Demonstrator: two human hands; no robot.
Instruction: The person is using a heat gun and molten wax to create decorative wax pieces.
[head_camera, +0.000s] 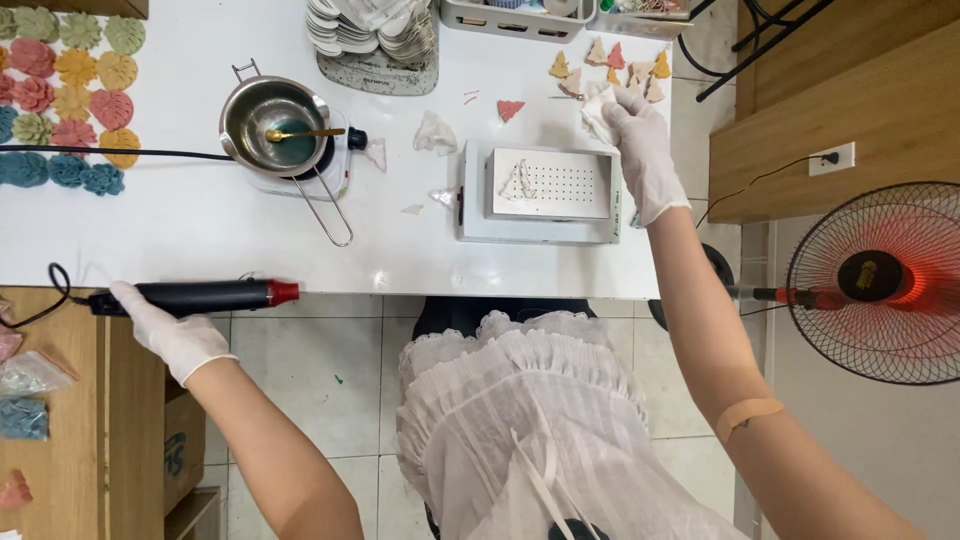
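Heat gun (205, 296), black with a red nozzle, is lying along the near edge of the white table (180, 225), and the left hand (165, 330), gloved in white, is wrapping its fingers around the rear of the handle. The gun's cord (45, 290) is trailing off to the left. The right hand (635, 140), also gloved, is reaching to the far right of the table and pinching a crumpled white tissue (598, 118) between thumb and fingers, just beside a scatter of small triangular pieces (620, 68) in orange, pink and cream. A white box (545, 190) with a perforated top is sitting between the hands, nearer the right one, with what seems to be a thin white shape resting on it. A metal pot (278, 125) with a gold spoon (300, 133) in it is standing on a small hotplate. Coloured flower and leaf shapes (70, 95) are lying in rows at the far left. A fan (880, 280) is standing on the floor to the right
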